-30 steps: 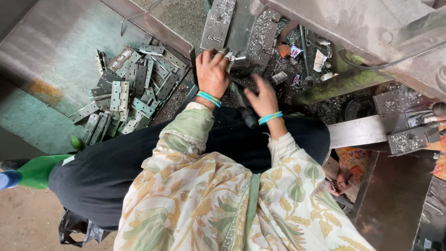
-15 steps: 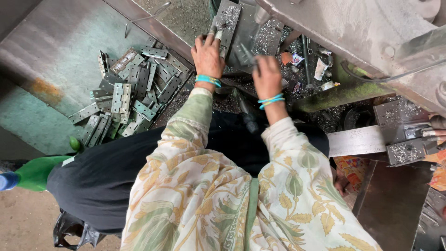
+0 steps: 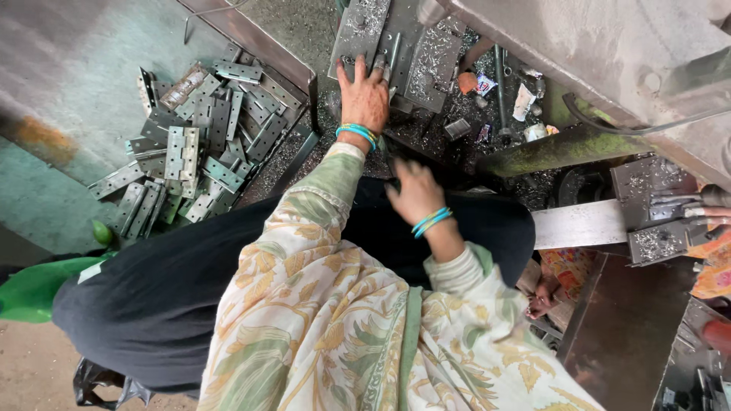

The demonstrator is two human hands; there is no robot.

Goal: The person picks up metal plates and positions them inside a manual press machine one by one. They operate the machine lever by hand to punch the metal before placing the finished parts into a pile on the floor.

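Reaching forward, our left hand [image 3: 365,97] lies flat with fingers spread on a grey metal plate [image 3: 360,30] strewn with shavings. Our right hand [image 3: 415,192] hangs blurred just above our dark lap, fingers loosely curled; we cannot tell whether it grips anything. Off to the left, a heap of metal hinges [image 3: 194,144] lies on the green floor [image 3: 46,198].

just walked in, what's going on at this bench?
A person sits at a metal work surface strewn with shavings. Their left hand reaches forward and rests on a grey metal plate. Their right hand, blurred, hovers low over the dark lap. A heap of metal hinges lies to the left.
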